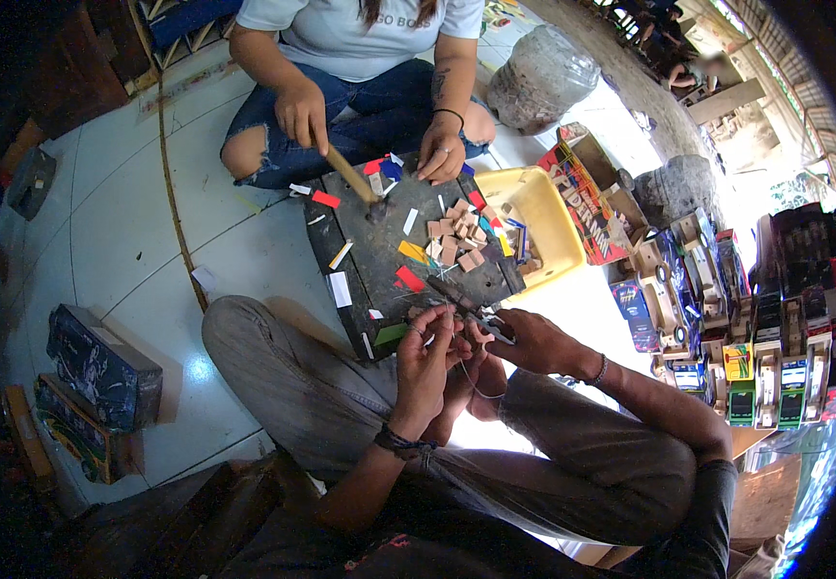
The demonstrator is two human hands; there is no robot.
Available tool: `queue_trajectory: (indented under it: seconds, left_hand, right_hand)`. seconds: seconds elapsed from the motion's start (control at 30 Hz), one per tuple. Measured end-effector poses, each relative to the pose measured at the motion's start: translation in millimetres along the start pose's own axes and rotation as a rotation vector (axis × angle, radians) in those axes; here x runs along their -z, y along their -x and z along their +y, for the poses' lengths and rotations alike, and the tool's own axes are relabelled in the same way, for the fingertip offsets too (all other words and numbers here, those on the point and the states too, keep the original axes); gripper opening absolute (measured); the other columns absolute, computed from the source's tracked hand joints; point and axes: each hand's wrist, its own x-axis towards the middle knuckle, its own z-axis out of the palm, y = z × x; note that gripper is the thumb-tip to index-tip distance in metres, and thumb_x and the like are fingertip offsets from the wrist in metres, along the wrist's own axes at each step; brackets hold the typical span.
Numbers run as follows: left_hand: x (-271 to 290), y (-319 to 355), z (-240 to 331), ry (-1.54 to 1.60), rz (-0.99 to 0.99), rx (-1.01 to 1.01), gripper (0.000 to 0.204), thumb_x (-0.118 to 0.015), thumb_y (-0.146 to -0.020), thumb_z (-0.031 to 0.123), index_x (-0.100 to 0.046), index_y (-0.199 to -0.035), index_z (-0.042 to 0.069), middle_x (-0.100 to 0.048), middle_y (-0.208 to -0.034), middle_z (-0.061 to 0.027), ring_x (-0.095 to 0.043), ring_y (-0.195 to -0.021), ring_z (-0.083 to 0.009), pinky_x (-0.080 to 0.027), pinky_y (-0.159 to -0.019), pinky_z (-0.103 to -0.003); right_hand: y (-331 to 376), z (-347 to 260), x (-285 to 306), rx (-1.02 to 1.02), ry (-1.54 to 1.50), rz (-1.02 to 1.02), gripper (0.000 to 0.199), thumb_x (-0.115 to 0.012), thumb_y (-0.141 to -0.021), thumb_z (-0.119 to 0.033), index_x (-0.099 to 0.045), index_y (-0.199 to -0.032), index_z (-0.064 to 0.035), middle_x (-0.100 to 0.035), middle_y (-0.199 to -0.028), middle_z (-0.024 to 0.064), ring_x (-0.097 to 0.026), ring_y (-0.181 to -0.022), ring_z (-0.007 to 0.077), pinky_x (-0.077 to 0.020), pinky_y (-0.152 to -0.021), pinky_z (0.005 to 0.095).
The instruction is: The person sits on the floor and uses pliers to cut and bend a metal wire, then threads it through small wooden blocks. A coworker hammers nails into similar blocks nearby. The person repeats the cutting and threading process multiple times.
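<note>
Dark printed boxes [101, 365] lie flat on pale glossy floor tiles [119, 232] at far left, closed, contents unseen; a dark, scuffed work board [365, 253] sits centre, strewn with small tan wood blocks [456, 239] and red, white, yellow and blue paper scraps [409, 278]; a co-worker's hand [302, 114] grips a wooden hammer [352, 177] over the board, the other hand [440, 154] pressed on scraps. Left hand [424, 359] is raised just off the board's near edge, thumb and forefinger pinching a thin wire [471, 378] that loops down between the two hands; right hand [524, 340] is closed around pliers [476, 311], jaws pointing toward the left fingers. Yellow plastic tray [551, 217] just right of the board holds a few wood pieces; further right, rows of wooden toy trucks [755, 357], boxy and brightly painted.
</note>
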Motion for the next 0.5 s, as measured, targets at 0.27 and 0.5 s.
queue_trajectory:
  seconds: [0.27,0.5]
  left_hand:
    - [-1.6,1.1,1.5,-0.022,-0.001,-0.02,0.03,-0.059,-0.097,0.024,-0.054,-0.118,0.005,-0.06,-0.101,-0.0061,-0.06,-0.079,-0.0108,-0.054,-0.07,-0.026]
    - [-0.5,0.3,-0.3,-0.023,0.021,-0.039,0.028,-0.06,-0.096,0.024,-0.053,-0.117,0.006,-0.06,-0.102,-0.0066,-0.06,-0.078,-0.0119,-0.054,-0.068,-0.027]
  right_hand:
    - [1.7,-5.3,4.6,-0.092,-0.116,-0.103,0.043,-0.057,-0.092,-0.036,-0.049,-0.114,0.0009,-0.064,-0.095,0.0255,-0.064,-0.089,0.0406,-0.0507,-0.075,0.0464]
    - [-4.7,-10.6,1.0,-0.096,-0.123,-0.104,0.039,-0.055,-0.093,-0.037,-0.057,-0.103,0.0007,-0.066,-0.086,0.0242,-0.067,-0.08,0.0374,-0.0516,-0.07,0.0446]
